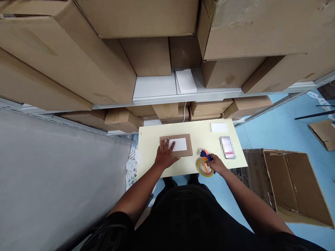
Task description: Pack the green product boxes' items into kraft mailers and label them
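My left hand [165,155] lies with spread fingers on the left part of a small flat cardboard box [189,139]. A white label [180,144] sits on top of the box, and my fingertips reach its left end. Off to the right, my right hand [216,164] is closed around a tape dispenser [209,157] with blue and orange parts. A yellowish roll of tape [201,170] is on the dispenser, over the table's near edge. Both hands are over a pale yellow table [151,167].
A phone [227,147] and a white paper [219,127] lie on the table's right side. Shelves [154,85] behind hold large cardboard boxes [146,17] and a white stack of paper [186,81]. An open carton [295,184] stands at right on the blue floor; a grey wall [57,174] is at left.
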Demonstrator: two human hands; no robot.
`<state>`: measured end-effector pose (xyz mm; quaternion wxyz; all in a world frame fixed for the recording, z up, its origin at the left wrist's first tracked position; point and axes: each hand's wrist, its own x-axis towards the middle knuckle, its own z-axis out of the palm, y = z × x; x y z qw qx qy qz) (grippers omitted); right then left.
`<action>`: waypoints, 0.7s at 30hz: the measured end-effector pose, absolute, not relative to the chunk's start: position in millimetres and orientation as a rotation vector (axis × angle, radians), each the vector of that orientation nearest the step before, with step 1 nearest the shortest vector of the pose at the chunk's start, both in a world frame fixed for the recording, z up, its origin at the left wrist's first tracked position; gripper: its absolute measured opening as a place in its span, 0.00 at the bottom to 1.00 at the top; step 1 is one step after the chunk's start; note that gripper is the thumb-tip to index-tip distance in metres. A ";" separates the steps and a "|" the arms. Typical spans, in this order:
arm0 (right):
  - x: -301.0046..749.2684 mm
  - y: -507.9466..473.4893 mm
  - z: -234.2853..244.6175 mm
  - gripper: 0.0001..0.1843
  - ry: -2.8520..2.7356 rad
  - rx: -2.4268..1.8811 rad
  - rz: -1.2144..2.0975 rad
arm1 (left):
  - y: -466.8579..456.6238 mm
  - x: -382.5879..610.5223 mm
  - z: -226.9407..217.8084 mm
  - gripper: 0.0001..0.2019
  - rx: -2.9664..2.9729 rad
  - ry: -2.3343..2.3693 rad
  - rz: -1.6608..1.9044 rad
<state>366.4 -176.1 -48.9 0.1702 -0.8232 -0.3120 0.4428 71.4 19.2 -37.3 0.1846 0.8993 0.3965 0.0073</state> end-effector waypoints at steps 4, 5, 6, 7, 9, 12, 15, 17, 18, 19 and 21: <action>379.6 -153.8 -68.6 0.18 -0.977 -2.460 1.097 | 24.0 65.3 -37.6 0.50 2.460 1.028 0.168; 381.8 -150.0 -71.3 0.18 -0.995 -2.468 1.078 | 24.8 62.2 -37.7 0.49 2.422 1.006 0.232; 383.7 -147.9 -72.9 0.18 -1.016 -2.474 1.064 | 24.9 58.2 -38.2 0.46 2.369 1.009 0.311; 385.0 -147.7 -73.6 0.17 -1.033 -2.482 1.057 | 24.1 53.4 -39.4 0.43 2.293 1.042 0.401; 384.5 -152.3 -72.9 0.17 -1.087 -2.507 0.982 | 19.9 41.8 -44.4 0.36 2.037 1.206 0.583; 369.8 -165.3 -70.4 0.25 -1.262 -2.422 0.696 | 7.7 22.2 -57.3 0.30 1.486 1.424 0.665; 336.8 -173.5 -71.3 0.31 -1.393 -2.153 0.591 | -7.0 7.9 -71.0 0.31 1.212 1.369 0.586; 310.8 -171.6 -74.3 0.34 -1.416 -2.064 0.638 | -15.5 4.8 -77.5 0.32 1.161 1.313 0.548; 298.8 -168.4 -76.0 0.35 -1.405 -2.061 0.680 | -18.9 5.1 -79.5 0.33 1.138 1.302 0.532; 288.2 -164.2 -77.4 0.36 -1.383 -2.077 0.740 | -21.6 6.3 -80.6 0.33 1.119 1.299 0.515; 273.4 -155.0 -78.5 0.37 -1.318 -2.124 0.881 | -24.7 9.3 -80.1 0.33 1.125 1.304 0.487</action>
